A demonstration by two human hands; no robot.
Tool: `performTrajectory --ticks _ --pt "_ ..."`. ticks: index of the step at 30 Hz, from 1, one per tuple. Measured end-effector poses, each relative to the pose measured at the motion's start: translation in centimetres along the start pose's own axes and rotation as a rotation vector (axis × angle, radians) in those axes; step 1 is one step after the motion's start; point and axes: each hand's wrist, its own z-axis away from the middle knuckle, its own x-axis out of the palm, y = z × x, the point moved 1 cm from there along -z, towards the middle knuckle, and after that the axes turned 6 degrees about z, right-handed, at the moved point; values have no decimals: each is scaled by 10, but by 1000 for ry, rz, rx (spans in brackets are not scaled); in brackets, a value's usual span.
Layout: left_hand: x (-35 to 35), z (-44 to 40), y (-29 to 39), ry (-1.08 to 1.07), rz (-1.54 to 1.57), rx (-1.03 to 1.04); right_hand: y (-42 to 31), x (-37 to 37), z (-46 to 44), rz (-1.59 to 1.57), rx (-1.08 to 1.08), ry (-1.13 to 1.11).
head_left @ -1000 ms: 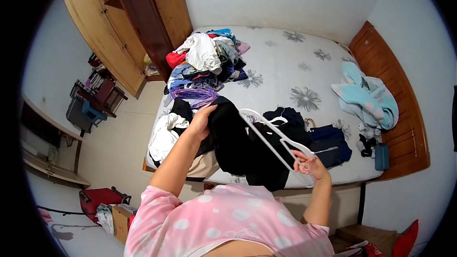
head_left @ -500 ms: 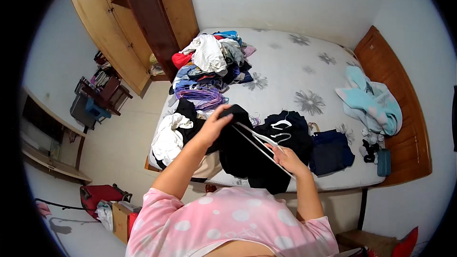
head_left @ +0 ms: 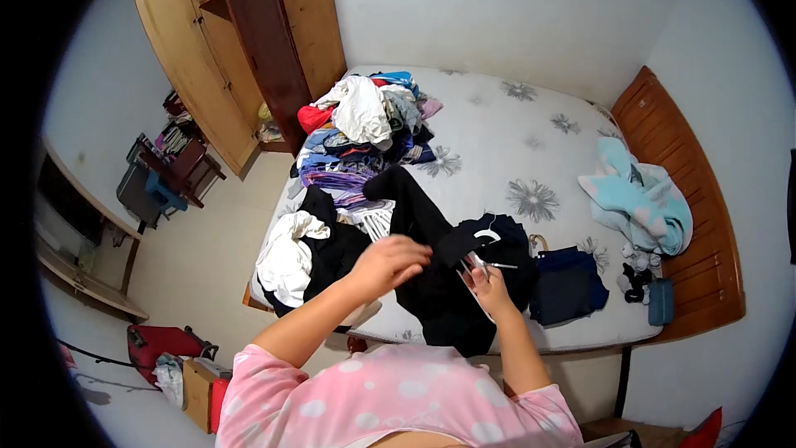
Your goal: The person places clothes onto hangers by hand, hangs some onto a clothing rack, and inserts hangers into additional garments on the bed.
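My right hand [head_left: 489, 289] is closed around a white hanger [head_left: 467, 280] above the bed's front edge. A long black garment [head_left: 419, 220] hangs on that hanger, one end stretching toward the purple hangers and the rest falling over the bed edge. My left hand [head_left: 391, 264] is just left of the black cloth, fingers stretched out and slightly blurred, gripping nothing. Just beyond my right hand, dark clothes [head_left: 516, 253] lie flat with a white hanger [head_left: 487, 236] in them.
Purple hangers [head_left: 332, 179] and white hangers [head_left: 377, 222] lie by a heap of clothes [head_left: 361, 112]. White cloth [head_left: 286, 257] is at the bed's left corner. Folded dark clothes [head_left: 568, 290], a light-blue blanket [head_left: 643, 199] and a teal case [head_left: 661, 302] lie right, near the headboard [head_left: 696, 224].
My left hand has let go of the black garment and moved down toward me. The garment's upper part now drapes across the hanger and reaches forward on the bed. The view has shifted slightly.
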Motion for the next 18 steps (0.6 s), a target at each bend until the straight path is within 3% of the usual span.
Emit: performTrajectory --ticks 2,7,10,11,16,18 --pt "-16 -9 8 271 -255 -18 -2 -6 1 20 -18 -13" --pt "-46 -46 0 195 -579 83 -17 -18 5 49 -6 -116" --pt "-52 -52 -22 -118 -477 58 -12 -26 6 63 16 -168" --pt "-49 -53 -22 -26 -465 197 -17 -29 10 46 44 -175" --pt "-36 -57 -17 -36 -357 276 -25 -34 14 14 131 -226" --pt "-23 -63 -5 -32 -278 322 -32 -23 8 74 67 -219"
